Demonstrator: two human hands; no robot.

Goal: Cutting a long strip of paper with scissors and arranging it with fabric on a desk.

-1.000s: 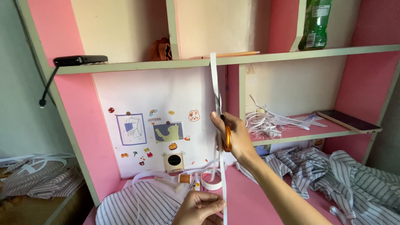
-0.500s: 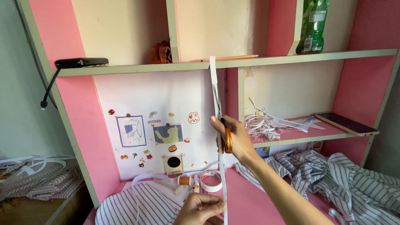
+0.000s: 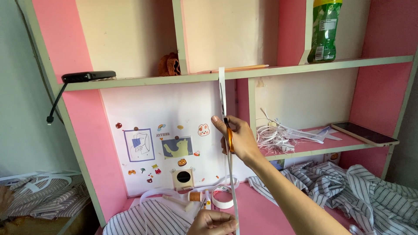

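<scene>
Pink shelving, stickers on its white back panel; scissors cutting up a taut white strip.
Right hand (image 3: 238,139) is clamped on orange scissors (image 3: 229,138); left hand (image 3: 213,223) pinches the strip (image 3: 223,93) at the desk's front edge. Slack could skew the cut. Green bottle (image 3: 324,29), white label, stands on the top shelf's right end.

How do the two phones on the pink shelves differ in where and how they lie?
The dark phone lies on the upper shelf at the left, its end past the shelf edge, with a black cable hanging from it. The second phone lies on the lower right shelf, angled, screen up, no cable visible, next to white paper strips. Both lie flat, away from either hand.
</scene>
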